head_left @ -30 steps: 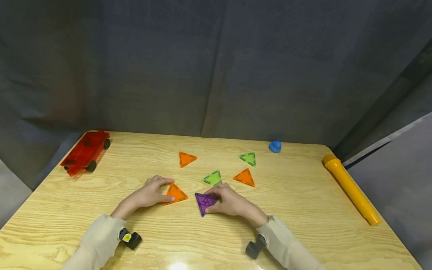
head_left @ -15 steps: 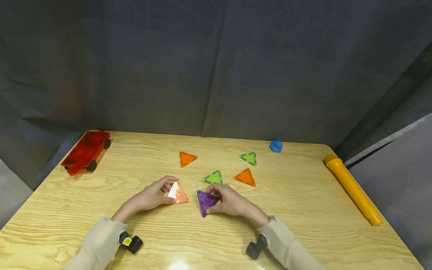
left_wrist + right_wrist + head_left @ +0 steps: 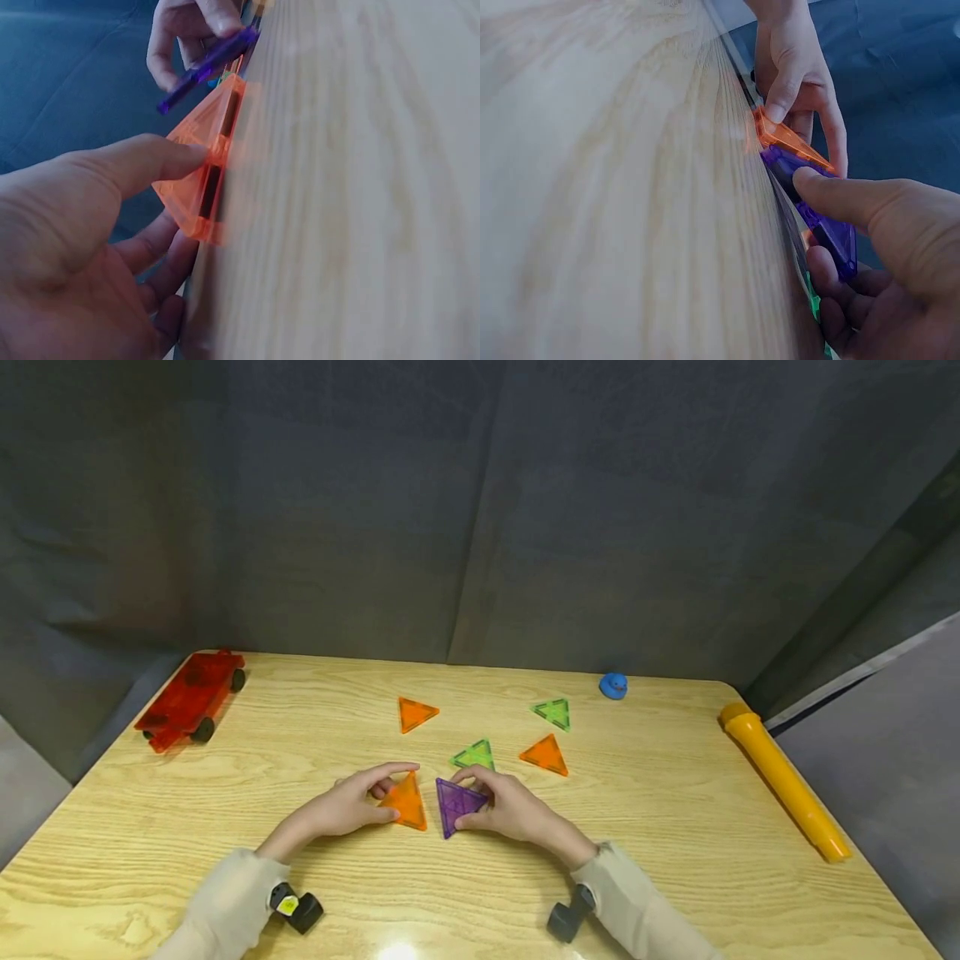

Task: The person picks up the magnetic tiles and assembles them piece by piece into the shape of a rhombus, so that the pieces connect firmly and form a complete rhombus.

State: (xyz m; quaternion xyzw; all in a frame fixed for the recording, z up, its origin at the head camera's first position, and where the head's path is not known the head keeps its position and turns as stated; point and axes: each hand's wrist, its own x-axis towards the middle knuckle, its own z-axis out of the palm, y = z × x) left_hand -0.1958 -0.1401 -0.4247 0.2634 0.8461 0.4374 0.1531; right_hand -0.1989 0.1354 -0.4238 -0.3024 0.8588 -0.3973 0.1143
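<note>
Left hand: hand pinches a tile between thumb and forefinger, other fingers curled beneath; it has moved rightward since the earlier frames.
Held orange tile: translucent orange triangle, tilted up from the bench; a second ago a corner pointed at its purple counterpart, now a long edge faces it. The pale glare of half a second ago is gone.
Right hand: hand pinches its tile by thumb and fingers; position nearly unchanged.
Held purple tile: translucent purple triangle, tilted, just right of the orange one — a narrow gap shows between them in the head view. Its top corner sits slightly farther from the person than a second ago.
Loose green tiles, two: near green tile, partly hidden behind the right hand; far green tile, beyond it to the right. Both unmoved.
Loose orange tiles, two: left orange tile; right orange tile — flat, likewise unmoved.
Bench edges: red wheeled toy, far left; small blue figure, back right; yellow tube, right side. All as before.
</note>
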